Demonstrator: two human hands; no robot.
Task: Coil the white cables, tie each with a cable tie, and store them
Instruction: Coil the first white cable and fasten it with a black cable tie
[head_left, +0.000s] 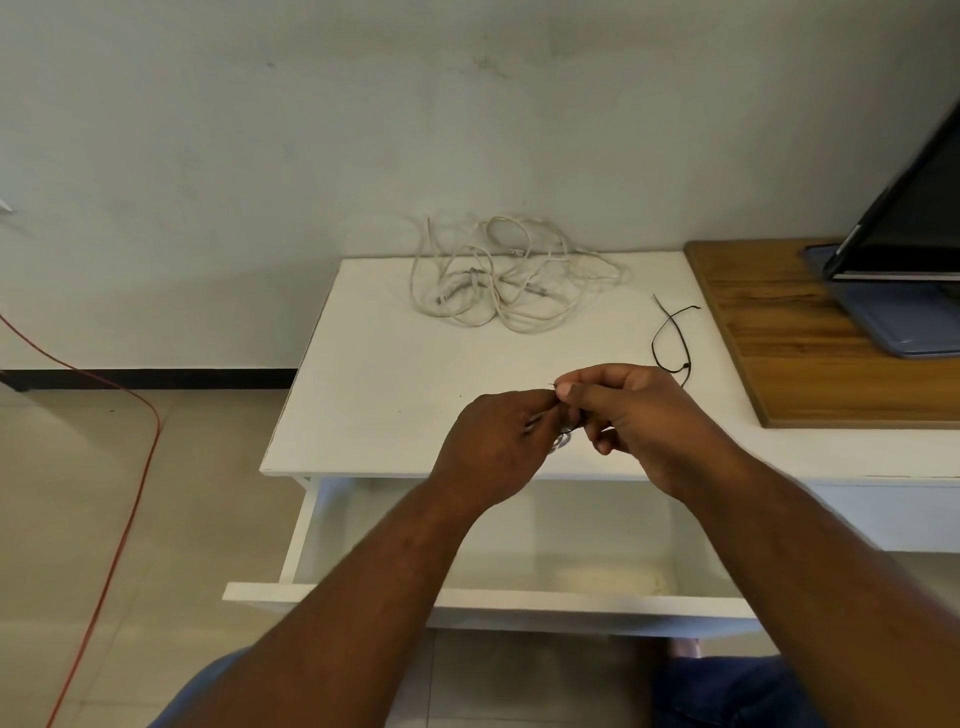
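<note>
A loose tangle of white cables (509, 275) lies at the back of the white table (374, 374). Two black cable ties (672, 338) lie looped on the table's right side. Above the table's front edge my left hand (493, 447) and my right hand (639, 415) meet, fingertips together. They pinch a thin black cable tie around a small coiled white cable (563, 436), which my fingers mostly hide.
An open white drawer (519, 603) sticks out below the table's front edge, under my forearms. A wooden board (779, 338) with a dark monitor (904, 239) on a blue base sits at the right. A red cord (119, 499) runs across the tiled floor at left.
</note>
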